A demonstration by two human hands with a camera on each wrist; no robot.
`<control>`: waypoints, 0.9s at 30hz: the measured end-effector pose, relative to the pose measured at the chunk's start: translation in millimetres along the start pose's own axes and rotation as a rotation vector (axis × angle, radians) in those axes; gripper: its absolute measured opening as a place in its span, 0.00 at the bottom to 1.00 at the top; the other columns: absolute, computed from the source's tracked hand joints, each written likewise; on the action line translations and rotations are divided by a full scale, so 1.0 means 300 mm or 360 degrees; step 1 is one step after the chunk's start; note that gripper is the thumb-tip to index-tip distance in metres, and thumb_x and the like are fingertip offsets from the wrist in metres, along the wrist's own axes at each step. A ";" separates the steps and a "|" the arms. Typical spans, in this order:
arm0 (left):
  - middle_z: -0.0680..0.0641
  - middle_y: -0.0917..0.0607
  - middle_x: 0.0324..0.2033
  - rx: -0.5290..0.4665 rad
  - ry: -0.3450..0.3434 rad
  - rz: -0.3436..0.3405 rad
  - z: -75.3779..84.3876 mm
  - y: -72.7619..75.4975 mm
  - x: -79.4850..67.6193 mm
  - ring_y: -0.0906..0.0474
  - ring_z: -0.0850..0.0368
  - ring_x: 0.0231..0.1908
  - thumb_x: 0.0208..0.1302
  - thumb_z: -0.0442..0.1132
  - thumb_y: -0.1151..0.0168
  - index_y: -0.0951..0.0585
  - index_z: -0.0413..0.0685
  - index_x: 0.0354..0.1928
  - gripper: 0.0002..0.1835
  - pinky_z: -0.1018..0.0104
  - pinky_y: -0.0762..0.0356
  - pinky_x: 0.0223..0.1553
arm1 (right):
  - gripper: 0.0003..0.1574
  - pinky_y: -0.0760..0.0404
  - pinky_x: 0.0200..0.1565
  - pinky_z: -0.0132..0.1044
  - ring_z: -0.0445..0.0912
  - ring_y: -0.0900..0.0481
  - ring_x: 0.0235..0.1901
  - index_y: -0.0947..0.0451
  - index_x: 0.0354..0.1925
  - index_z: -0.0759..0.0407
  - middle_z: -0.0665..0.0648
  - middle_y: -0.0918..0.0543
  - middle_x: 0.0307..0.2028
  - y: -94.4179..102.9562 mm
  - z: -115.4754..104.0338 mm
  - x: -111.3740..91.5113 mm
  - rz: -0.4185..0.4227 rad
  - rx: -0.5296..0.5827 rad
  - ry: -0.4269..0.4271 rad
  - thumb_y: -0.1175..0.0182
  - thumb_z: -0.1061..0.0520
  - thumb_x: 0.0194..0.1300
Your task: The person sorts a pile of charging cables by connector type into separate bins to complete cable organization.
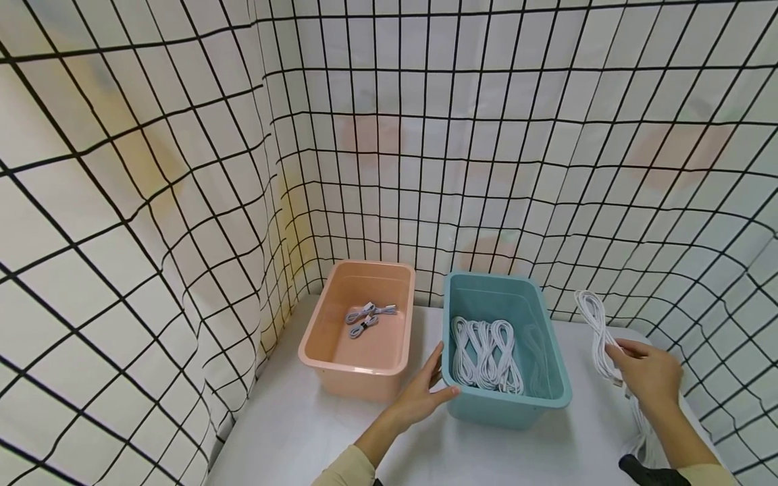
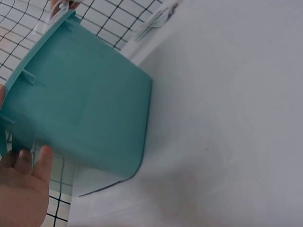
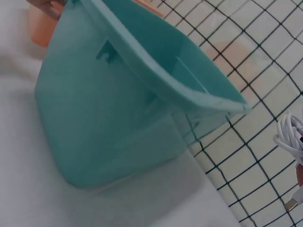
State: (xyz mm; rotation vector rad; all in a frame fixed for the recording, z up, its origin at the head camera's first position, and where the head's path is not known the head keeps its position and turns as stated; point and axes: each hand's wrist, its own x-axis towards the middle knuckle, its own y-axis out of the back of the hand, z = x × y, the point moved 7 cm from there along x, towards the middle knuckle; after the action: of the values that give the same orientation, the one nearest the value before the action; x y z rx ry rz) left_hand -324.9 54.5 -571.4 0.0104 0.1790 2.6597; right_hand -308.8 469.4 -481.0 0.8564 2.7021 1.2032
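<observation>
My right hand (image 1: 653, 371) pinches a coiled white charging cable (image 1: 594, 317) above the table, to the right of the teal bin (image 1: 507, 412). In the right wrist view a metal plug end of that cable (image 3: 292, 203) hangs below the coil. At the teal bin's front left corner, my left hand (image 1: 419, 398) holds the rim, its thumb over the front edge and its fingers against the left outer wall. Several coiled white cables (image 1: 486, 354) lie side by side inside the teal bin, towards its left.
Left of the teal bin stands an orange bin (image 1: 365, 385) holding small grey cable bundles (image 1: 365, 320). More white cables (image 1: 641, 432) lie on the white table (image 1: 474, 459) under the right forearm. Black wire mesh (image 1: 425, 162) rises behind and on both sides.
</observation>
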 end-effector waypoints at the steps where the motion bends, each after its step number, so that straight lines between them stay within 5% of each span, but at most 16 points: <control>1: 0.48 0.44 0.80 -0.0002 -0.0002 -0.0003 0.001 0.000 -0.001 0.41 0.43 0.75 0.70 0.51 0.31 0.53 0.73 0.83 0.50 0.41 0.37 0.69 | 0.31 0.25 0.20 0.30 0.42 0.24 0.27 0.18 0.58 0.71 0.70 0.13 0.44 -0.001 -0.014 -0.002 0.0001 0.0009 0.0010 0.36 0.46 0.72; 10: 0.47 0.44 0.80 0.0026 -0.0009 -0.0014 0.005 0.000 -0.005 0.41 0.43 0.75 0.71 0.51 0.32 0.54 0.71 0.84 0.50 0.41 0.36 0.69 | 0.28 0.25 0.18 0.31 0.46 0.24 0.28 0.17 0.56 0.73 0.70 0.15 0.41 -0.017 -0.142 -0.024 -0.0021 0.0064 0.0228 0.34 0.49 0.72; 27: 0.48 0.44 0.80 0.0013 -0.0019 -0.0022 0.006 0.002 -0.004 0.40 0.43 0.75 0.70 0.53 0.31 0.53 0.75 0.83 0.50 0.41 0.35 0.69 | 0.20 0.24 0.21 0.25 0.52 0.22 0.32 0.16 0.52 0.73 0.70 0.15 0.39 -0.074 -0.298 -0.048 -0.0002 0.0121 0.0442 0.33 0.57 0.70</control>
State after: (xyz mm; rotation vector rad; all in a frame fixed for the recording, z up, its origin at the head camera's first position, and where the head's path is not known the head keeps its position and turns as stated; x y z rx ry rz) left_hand -324.1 53.5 -569.6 0.0279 0.1854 2.6445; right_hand -331.3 390.3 -437.0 0.7451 2.9817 1.3168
